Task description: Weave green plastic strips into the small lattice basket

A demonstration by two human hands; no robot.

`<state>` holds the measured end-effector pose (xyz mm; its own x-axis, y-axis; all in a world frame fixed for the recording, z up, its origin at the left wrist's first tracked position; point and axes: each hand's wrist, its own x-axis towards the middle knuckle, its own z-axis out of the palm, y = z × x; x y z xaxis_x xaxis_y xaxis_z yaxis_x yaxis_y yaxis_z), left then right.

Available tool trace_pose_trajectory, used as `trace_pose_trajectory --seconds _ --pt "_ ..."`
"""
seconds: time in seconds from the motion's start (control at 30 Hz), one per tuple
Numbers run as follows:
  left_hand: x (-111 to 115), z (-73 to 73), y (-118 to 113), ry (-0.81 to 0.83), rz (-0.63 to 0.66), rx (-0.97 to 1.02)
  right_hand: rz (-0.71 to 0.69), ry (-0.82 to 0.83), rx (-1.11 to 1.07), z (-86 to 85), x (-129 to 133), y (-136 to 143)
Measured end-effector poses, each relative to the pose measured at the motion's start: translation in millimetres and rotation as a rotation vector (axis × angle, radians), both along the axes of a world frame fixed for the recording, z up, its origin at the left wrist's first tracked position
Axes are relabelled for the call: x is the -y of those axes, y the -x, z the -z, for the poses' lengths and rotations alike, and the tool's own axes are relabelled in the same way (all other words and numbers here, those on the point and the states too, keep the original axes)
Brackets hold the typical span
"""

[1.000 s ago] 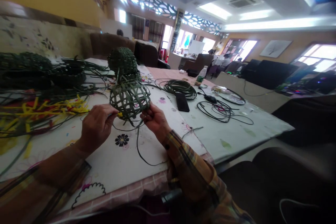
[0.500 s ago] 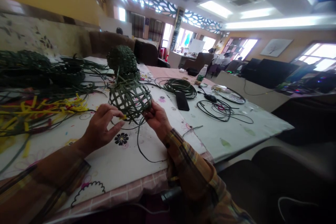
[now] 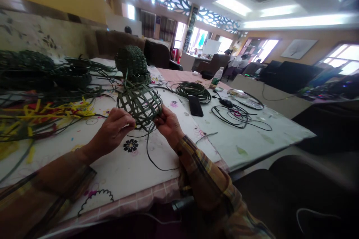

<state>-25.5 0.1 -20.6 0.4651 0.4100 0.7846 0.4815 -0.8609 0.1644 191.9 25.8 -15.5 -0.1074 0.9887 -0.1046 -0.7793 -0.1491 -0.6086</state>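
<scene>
An open-weave basket (image 3: 140,101) of flat dark green strips is held above the table in front of me, its wide diamond gaps showing. My right hand (image 3: 168,126) grips its lower right edge between thumb and fingers. At the basket's near left side, my left hand (image 3: 118,129) is closed in a pinch, with a bit of yellow strip (image 3: 135,126) peeking out at the fingertips. A thin green strand (image 3: 148,153) hangs below the basket and curves across the table toward my right sleeve.
Behind the basket stands a tightly woven green ball-like piece (image 3: 131,61). Yellow strips (image 3: 70,110) and dark green woven pieces (image 3: 28,67) lie to the left. Rightward are coiled green strands (image 3: 193,90), a phone (image 3: 195,106), a bottle (image 3: 217,78) and a looped black cord (image 3: 232,117).
My left thumb and fingers, apart before around the yellow strip, have come together on it. The basket and my right hand stay nearly where they were.
</scene>
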Motion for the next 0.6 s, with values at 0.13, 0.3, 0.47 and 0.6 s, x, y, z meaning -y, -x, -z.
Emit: trace_pose_trajectory --seconds 0.13,0.3,0.47,0.6 --pt "-3 6.2 4 -0.091 0.001 -0.041 0.015 0.004 0.004 -1.9 1 1" --pt "-12 19.7 5 -0.079 -0.099 -0.093 0.036 0.004 0.023 -0.3 2 2" --pt "-14 23.0 4 -0.103 -0.081 -0.084 0.047 -0.014 0.041 0.2 1 3" --pt "-9 21.7 0 -0.13 -0.099 0.022 0.067 -0.026 0.049 -0.9 3 4"
